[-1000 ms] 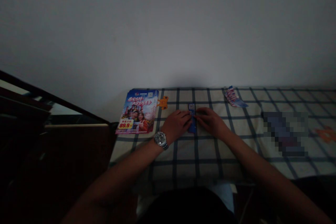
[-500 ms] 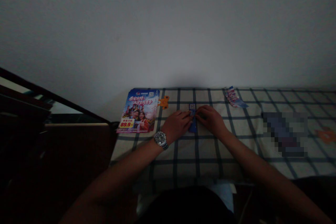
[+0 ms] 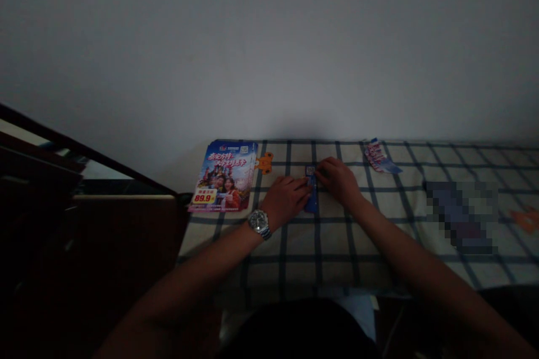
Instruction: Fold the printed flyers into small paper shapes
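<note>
A narrow folded blue leaflet [image 3: 311, 193] lies on the checked tablecloth [image 3: 337, 247]. My left hand [image 3: 285, 199], with a metal watch on its wrist, rests on the leaflet's left side, fingers pressed down on it. My right hand [image 3: 338, 180] presses the leaflet's upper right edge with its fingertips close together. The room is dim, so the exact finger positions are hard to read.
A stack of colourful flyers [image 3: 223, 176] lies at the table's left end, with a small orange figure [image 3: 265, 162] beside it. Several folded leaflets [image 3: 379, 157] sit at the back right near the wall. A dark wooden frame [image 3: 84, 202] stands to the left.
My right hand has slid a little farther up along the leaflet towards the wall. My left hand stays pressed on the leaflet.
</note>
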Motion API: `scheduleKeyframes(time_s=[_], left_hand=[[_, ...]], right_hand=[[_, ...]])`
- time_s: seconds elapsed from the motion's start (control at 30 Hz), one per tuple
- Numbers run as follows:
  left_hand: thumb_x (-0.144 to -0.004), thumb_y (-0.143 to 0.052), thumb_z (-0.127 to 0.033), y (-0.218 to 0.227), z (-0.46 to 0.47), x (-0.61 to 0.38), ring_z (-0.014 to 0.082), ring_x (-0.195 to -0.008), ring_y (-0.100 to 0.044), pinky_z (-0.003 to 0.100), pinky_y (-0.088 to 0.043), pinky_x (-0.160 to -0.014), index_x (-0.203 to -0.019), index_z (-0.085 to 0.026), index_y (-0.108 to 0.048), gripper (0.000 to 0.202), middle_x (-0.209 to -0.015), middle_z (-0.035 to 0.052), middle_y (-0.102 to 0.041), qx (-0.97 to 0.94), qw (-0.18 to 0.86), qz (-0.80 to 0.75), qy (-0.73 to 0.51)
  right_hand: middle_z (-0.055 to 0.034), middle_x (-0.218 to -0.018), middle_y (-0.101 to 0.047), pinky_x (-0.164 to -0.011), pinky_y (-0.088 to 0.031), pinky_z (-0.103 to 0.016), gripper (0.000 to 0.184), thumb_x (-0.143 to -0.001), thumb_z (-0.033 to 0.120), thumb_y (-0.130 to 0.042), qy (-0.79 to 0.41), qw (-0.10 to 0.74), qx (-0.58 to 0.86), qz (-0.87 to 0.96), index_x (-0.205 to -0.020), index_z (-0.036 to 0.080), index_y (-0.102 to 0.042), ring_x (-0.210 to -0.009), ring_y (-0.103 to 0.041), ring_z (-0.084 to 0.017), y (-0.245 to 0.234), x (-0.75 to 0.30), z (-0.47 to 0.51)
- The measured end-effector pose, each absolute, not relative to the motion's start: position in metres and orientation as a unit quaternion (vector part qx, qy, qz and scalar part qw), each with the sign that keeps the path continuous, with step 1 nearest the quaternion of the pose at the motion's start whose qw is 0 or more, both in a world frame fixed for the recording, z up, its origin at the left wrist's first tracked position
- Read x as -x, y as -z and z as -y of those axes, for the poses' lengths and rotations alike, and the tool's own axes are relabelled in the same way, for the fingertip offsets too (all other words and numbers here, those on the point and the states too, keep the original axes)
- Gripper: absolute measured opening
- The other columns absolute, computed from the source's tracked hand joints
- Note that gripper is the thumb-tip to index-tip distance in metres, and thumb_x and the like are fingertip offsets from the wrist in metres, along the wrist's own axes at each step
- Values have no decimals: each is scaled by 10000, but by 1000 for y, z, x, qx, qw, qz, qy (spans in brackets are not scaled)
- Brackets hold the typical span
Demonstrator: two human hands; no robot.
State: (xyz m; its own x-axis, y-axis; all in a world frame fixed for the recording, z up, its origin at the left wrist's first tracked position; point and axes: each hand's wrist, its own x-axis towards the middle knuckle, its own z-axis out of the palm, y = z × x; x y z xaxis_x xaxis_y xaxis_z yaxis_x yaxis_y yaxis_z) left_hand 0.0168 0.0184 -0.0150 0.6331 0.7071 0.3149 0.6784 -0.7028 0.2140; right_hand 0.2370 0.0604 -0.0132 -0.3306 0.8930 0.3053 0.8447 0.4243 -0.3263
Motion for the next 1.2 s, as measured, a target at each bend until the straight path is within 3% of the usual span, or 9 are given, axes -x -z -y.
scheduleKeyframes(time_s=[0.47, 0.77, 0.97, 1.2], left_hand=[[-1047, -467, -348, 15, -18, -17, 232, -1057, -601, 448, -469, -933, -1246, -250, -700, 321, -1367, 58, -648, -902, 41, -385, -192], [-1046, -477, -333, 13, -18, -17, 234, -1095, -595, 445, -462, -934, -1255, -265, -691, 307, -1384, 40, -642, -901, 48, -391, -183], [-1050, -468, -339, 13, -18, -18, 233, -1047, -603, 443, -461, -918, -1261, -258, -688, 316, -1382, 31, -645, -903, 39, -388, -182], [-1051, -464, -332, 14, -19, -18, 231, -1063, -602, 437, -458, -925, -1258, -262, -693, 316, -1376, 33, -650, -902, 41, -388, -187]], right_hand=[[-89, -982, -667, -674, -459, -338, 119, -962, 267, -584, -18, 214, 566, 796, -905, 206, -669, -810, -635, -230, 10, -232, -79], [-65, -996, -672, -712, -492, -336, 94, -959, 278, -600, -67, 251, 551, 793, -945, 220, -674, -819, -651, -214, 7, -246, -61], [-75, -1122, -657, -891, -534, -385, 48, -933, 266, -650, -105, 276, 505, 811, -938, 233, -683, -1017, -658, -245, 10, -249, -38], [-104, -1156, -658, -904, -543, -440, 45, -912, 259, -680, -80, 276, 507, 813, -913, 226, -712, -1047, -650, -274, 17, -245, -35]])
